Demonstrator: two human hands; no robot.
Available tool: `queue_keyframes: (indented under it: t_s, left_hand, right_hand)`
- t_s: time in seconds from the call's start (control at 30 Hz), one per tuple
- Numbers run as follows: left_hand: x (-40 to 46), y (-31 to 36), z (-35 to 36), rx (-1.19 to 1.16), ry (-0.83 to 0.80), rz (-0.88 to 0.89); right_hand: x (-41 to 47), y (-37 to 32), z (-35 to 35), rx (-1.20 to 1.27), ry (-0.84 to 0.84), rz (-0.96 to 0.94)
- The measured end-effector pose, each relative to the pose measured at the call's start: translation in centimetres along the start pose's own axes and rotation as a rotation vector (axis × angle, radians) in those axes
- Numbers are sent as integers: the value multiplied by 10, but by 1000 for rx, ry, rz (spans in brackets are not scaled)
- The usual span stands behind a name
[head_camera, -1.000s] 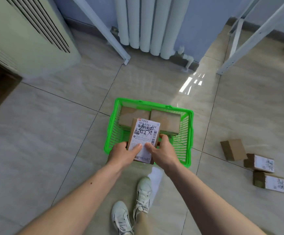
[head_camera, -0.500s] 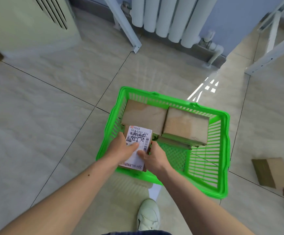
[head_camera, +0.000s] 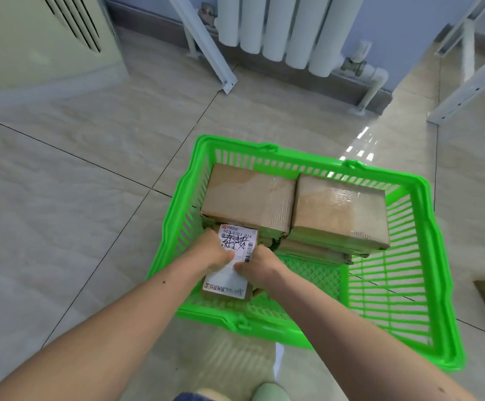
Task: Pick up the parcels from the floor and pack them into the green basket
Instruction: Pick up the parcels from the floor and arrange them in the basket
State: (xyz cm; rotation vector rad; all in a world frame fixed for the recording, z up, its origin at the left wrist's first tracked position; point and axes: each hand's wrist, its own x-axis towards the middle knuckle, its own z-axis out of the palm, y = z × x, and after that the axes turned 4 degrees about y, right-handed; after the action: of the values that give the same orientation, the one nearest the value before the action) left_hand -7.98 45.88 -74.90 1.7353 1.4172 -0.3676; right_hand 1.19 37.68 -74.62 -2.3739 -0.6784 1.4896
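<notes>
Cardboard labelled parcel (head_camera: 235, 264), long axis front-to-back in the green basket (head_camera: 426, 256), gripped by left hand (head_camera: 211, 251) and right hand (head_camera: 260, 264).

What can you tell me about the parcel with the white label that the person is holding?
The parcel is a small brown cardboard box whose top face is almost covered by a white shipping label with printed numbers, barcodes and black handwritten scrawl. It is inside the green basket, at its near left corner, label up, close against the stacked boxes behind it. The left hand and right hand grip its two sides, thumbs on the label.
</notes>
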Motion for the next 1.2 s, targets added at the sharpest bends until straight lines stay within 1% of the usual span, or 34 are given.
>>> queue_keyframes:
  t_s: [0.17, 0.4, 0.63, 0.8, 0.93, 1.07, 1.13, 1.2]
  left_hand:
    - [16, -2, 13, 117, -35, -7]
    - [32, -11, 24, 256, -67, -15]
    - [47, -20, 29, 334, -43, -21]
    - [43, -18, 28, 381, -33, -38]
    - [36, -18, 24, 393, -64, -44]
    - [7, -10, 6, 348, -32, -111]
    - [-17, 0, -6, 351, -28, -129]
    - [-45, 16, -19, 354, -33, -132]
  right_hand:
    - [23, 9, 14, 36, -19, 12]
    - [40, 10, 30, -56, -41, -16]
    - [50, 7, 33, -114, -35, -54]
    - [47, 8, 31, -65, -35, -42]
    - [33, 13, 17, -26, -54, -27]
    - [2, 14, -14, -61, -51, 33]
    - [-19, 12, -28, -70, -10, 59]
    - [-45, 10, -41, -26, 91, 42]
